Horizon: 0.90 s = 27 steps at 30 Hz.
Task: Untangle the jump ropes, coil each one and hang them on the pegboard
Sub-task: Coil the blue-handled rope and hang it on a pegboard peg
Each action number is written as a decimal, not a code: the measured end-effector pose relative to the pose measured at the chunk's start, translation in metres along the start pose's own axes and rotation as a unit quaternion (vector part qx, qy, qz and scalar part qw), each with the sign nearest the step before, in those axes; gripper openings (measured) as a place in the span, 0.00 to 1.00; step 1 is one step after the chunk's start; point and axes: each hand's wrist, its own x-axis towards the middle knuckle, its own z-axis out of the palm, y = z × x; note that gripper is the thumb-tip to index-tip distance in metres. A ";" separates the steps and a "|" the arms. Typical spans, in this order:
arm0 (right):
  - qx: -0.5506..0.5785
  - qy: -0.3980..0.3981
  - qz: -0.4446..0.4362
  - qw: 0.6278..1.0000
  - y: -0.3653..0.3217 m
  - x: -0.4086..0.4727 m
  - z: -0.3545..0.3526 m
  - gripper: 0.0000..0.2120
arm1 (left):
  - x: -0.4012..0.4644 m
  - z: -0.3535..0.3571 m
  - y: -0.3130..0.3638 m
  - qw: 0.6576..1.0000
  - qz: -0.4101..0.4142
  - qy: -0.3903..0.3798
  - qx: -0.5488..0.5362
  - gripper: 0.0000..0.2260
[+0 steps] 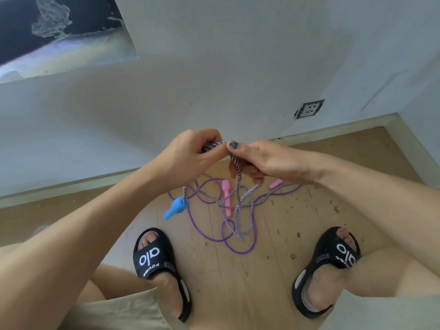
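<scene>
My left hand [188, 158] and my right hand [264, 160] meet at mid-frame, both closed on a purple-and-white striped jump rope [238, 177]. Its strands hang down from my fingers to the floor. A blue handle [176, 208] dangles from one strand below my left hand. On the floor beneath lies a thin solid-purple rope [238, 248], looped and crossed with the striped one. Its pink handle [226, 196] lies in the tangle, and a second pink handle [276, 183] shows partly under my right hand. No pegboard is in view.
I stand on a wooden floor [238, 294] in black slides [157, 260], feet apart either side of the tangle. A white wall with a socket [309, 109] rises just ahead, meeting another wall in a corner at the right. A dark panel [47, 27] sits upper left.
</scene>
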 end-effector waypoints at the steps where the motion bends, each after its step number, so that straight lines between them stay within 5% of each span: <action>1: -0.008 0.014 0.000 1.000 -0.001 0.000 0.000 0.32 | 0.001 -0.001 0.000 1.000 0.000 -0.001 0.000 0.17; 8: -0.266 0.149 0.023 0.952 0.024 0.000 -0.051 0.27 | 0.001 -0.004 -0.022 0.993 -0.035 -0.066 0.087 0.22; 14: -0.497 0.087 0.218 0.835 0.055 -0.010 -0.082 0.25 | -0.001 -0.005 -0.025 0.993 -0.033 -0.058 0.099 0.20; 16: -0.443 0.049 0.193 0.874 0.052 -0.008 -0.068 0.17 | -0.002 -0.003 -0.019 0.996 -0.030 -0.051 0.069 0.20; 19: -0.092 0.022 0.087 0.992 0.028 -0.002 -0.031 0.16 | -0.002 0.000 -0.010 0.997 -0.004 -0.046 0.057 0.19; 22: 0.051 -0.004 0.022 0.998 0.012 0.002 -0.011 0.05 | -0.002 0.003 -0.005 0.996 0.011 -0.059 0.063 0.19; 27: 0.024 0.001 0.019 1.000 0.008 -0.003 -0.022 0.09 | -0.001 -0.002 -0.012 0.997 0.011 -0.052 0.062 0.18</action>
